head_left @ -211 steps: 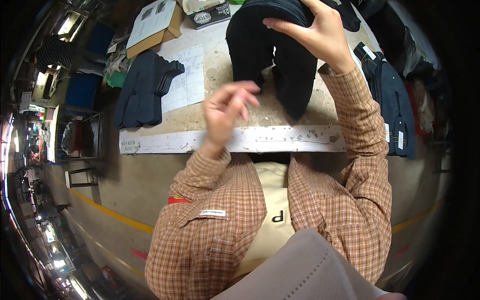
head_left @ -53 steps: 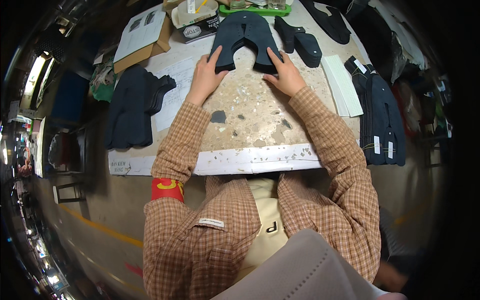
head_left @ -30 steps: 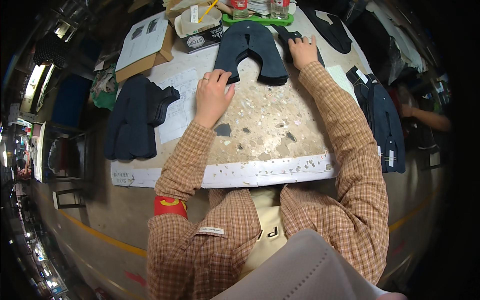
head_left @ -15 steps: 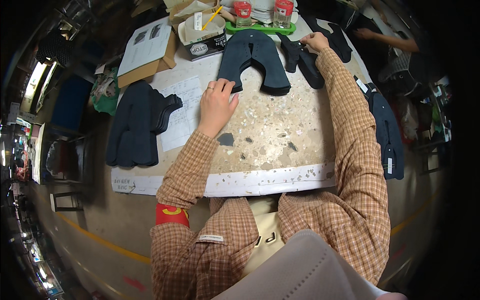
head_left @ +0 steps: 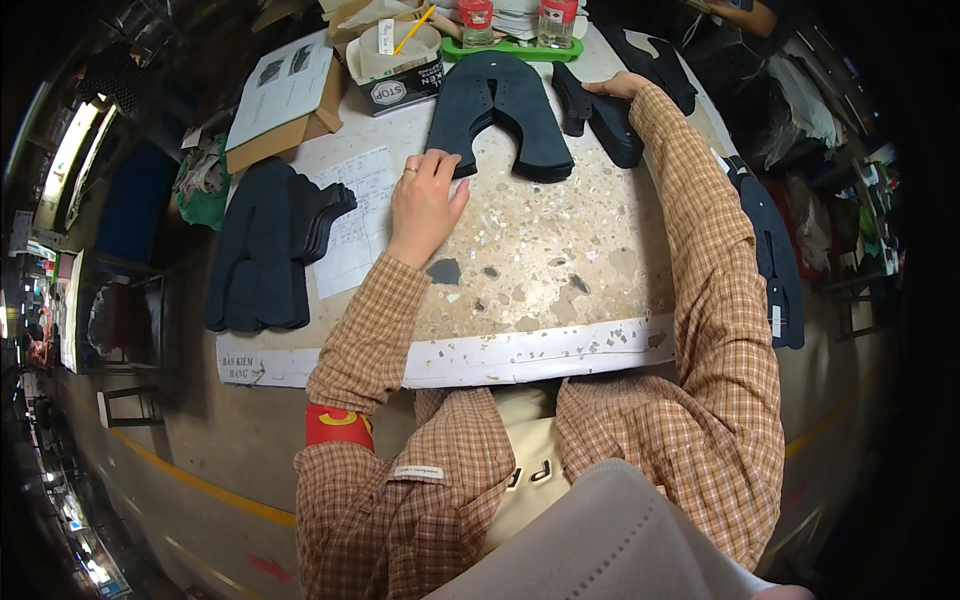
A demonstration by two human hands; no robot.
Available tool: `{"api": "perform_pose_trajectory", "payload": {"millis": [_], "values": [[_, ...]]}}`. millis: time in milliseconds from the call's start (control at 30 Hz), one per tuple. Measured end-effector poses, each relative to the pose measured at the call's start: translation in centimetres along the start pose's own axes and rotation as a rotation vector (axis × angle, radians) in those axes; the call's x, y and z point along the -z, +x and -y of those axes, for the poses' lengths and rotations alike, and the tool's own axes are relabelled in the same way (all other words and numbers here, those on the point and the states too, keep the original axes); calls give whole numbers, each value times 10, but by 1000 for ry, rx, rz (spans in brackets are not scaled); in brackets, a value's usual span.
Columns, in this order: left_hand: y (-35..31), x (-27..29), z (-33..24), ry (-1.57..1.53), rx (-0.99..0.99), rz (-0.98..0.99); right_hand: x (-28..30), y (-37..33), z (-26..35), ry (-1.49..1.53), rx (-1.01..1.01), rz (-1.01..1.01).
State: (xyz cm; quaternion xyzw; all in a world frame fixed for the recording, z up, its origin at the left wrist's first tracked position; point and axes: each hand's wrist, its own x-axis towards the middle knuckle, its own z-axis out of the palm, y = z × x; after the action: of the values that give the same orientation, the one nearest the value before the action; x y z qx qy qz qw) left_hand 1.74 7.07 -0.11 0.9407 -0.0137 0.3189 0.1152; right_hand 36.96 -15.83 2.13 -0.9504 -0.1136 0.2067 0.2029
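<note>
A stack of dark horseshoe-shaped shoe-upper pieces point(head_left: 495, 80) lies on the far middle of the table, its two legs toward me. My left hand point(head_left: 428, 205) rests at the stack's left leg, fingertips on its end and thumb held apart. Reaching to the far right, my right hand point(head_left: 620, 86) has its fingers closed at the top of a dark shoe-upper piece point(head_left: 617, 135). Its fingertips point left, and the hand partly covers that piece. Another narrow dark piece point(head_left: 571, 98) lies just left of it.
More dark pieces point(head_left: 255, 250) are piled at the left beside a printed sheet point(head_left: 355, 215). Behind stand a cardboard box point(head_left: 285, 145), a container point(head_left: 395, 90) with a yellow pencil, and a green tray point(head_left: 515, 50) with bottles. Dark pieces point(head_left: 775, 245) hang past the right edge.
My right hand has turned flatter and shifted slightly left over the dark piece. My left hand stays at the stack's left leg. A person's arm at the far right has moved back.
</note>
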Motion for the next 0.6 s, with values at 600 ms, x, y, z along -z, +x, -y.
{"api": "perform_pose_trajectory", "payload": {"millis": [600], "values": [[-1,2,-1,7,30,38,-6,52,3,307,68,123]]}}
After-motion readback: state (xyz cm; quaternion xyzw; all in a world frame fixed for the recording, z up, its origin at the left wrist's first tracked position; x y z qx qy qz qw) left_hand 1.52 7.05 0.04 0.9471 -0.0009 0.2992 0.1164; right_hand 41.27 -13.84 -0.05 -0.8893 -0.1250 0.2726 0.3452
